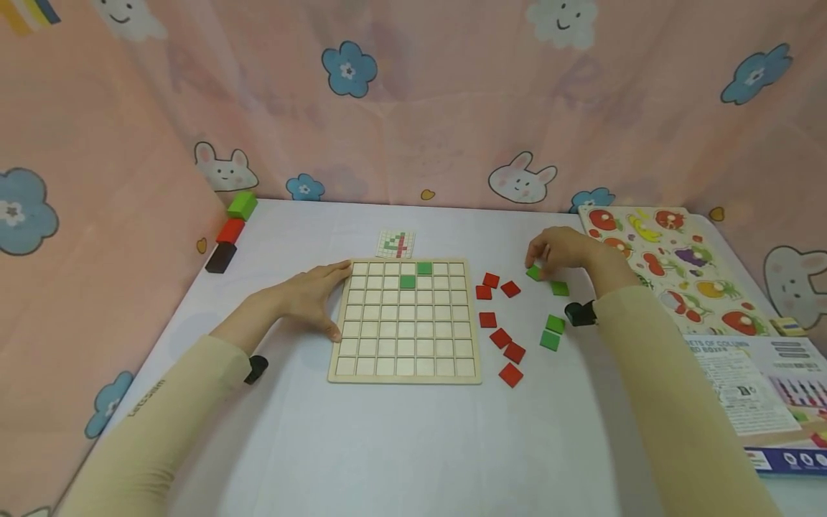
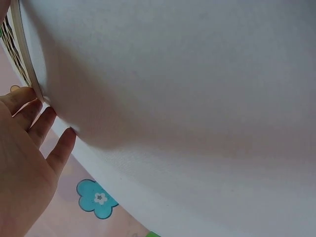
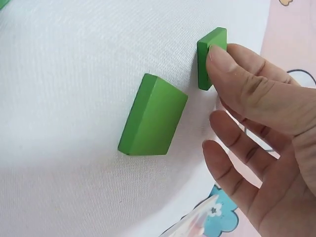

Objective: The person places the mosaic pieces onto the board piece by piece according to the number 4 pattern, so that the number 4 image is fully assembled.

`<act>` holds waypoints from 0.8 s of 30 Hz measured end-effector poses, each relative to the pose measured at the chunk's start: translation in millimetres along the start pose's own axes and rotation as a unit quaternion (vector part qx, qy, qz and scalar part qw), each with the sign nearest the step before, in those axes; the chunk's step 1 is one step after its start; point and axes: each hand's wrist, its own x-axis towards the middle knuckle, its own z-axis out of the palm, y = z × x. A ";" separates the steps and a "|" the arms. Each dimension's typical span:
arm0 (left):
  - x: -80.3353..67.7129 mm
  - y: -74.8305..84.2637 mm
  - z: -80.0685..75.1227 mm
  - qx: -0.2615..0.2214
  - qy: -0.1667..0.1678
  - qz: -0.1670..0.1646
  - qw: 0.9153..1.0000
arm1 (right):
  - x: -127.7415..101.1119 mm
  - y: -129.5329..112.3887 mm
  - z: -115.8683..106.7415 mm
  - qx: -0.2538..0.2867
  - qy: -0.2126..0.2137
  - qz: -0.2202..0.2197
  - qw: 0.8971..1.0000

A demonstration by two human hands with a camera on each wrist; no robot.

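Near the back right of the table, my right hand (image 1: pixel 565 250) pinches a green square tile (image 3: pixel 213 38) between thumb and index finger. Just beside it in the right wrist view lies a second green tile (image 3: pixel 160 118). My left hand (image 1: pixel 306 298) rests with spread fingers against the left edge of a wooden grid board (image 1: pixel 388 330), thumb low and fingertips at the top corner. In the left wrist view its fingers (image 2: pixel 61 148) meet the board's edge. Two green tiles (image 1: pixel 408 281) sit diagonally in the board's upper cells.
Several red tiles (image 1: pixel 510 375) lie right of the board, with two more green tiles (image 1: pixel 550 339) beyond them. A small pattern card (image 1: pixel 396 244) lies behind the board. Blocks (image 1: pixel 230 231) line the left edge; a fruit-picture board (image 1: pixel 685 266) and printed box (image 1: pixel 762 395) occupy the right.
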 end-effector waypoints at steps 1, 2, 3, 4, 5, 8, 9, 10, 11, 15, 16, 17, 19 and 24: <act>0.0 0.2 0.0 0.000 0.001 0.000 1.000 | 0.0 0.4 0.5 -0.005 0.006 -0.004 1.000; 0.0 0.1 0.0 0.000 0.001 0.001 1.000 | 0.3 1.1 1.2 -0.009 0.010 -0.008 1.000; -0.1 0.1 0.0 -0.001 0.002 0.002 1.000 | 0.5 1.5 1.9 -0.010 0.013 -0.009 1.000; -0.1 0.1 0.0 -0.001 0.003 0.003 1.000 | 1.1 1.9 2.7 -0.012 0.015 -0.010 1.000; -0.1 0.0 0.0 -0.002 0.003 0.003 1.000 | 2.0 2.5 3.6 -0.014 0.018 -0.011 1.000; -0.1 -0.6 0.2 -0.002 0.004 0.004 1.000 | 4.1 3.8 6.3 -0.018 0.022 -0.012 1.000; -0.2 -0.7 0.3 -0.002 0.004 0.003 1.000 | 4.8 4.1 7.3 -0.017 0.022 -0.012 1.000; -0.2 -0.9 0.4 -0.001 0.004 0.003 1.000 | 5.2 3.7 8.2 -0.017 0.023 -0.010 1.000; -0.3 -1.0 0.4 -0.001 0.003 0.002 1.000 | 5.5 3.1 9.2 -0.015 0.023 -0.008 1.000; -0.3 -0.8 0.6 -0.001 0.004 0.002 1.000 | 6.2 -2.4 12.7 -0.008 0.026 0.001 1.000; -0.3 -0.8 0.6 -0.002 0.005 0.003 1.000 | 6.2 -4.9 13.2 -0.008 0.031 0.002 1.000; -0.3 -0.8 0.6 -0.002 0.006 0.005 1.000 | 6.5 -7.5 13.6 -0.006 0.035 0.002 0.999; -0.3 -0.6 0.5 -0.002 0.006 0.005 1.000 | 7.2 -13.6 13.9 0.000 0.049 0.007 0.999; -0.7 -0.6 0.2 -0.001 0.004 0.004 1.000 | 11.9 -43.1 18.1 0.073 0.103 -0.004 0.992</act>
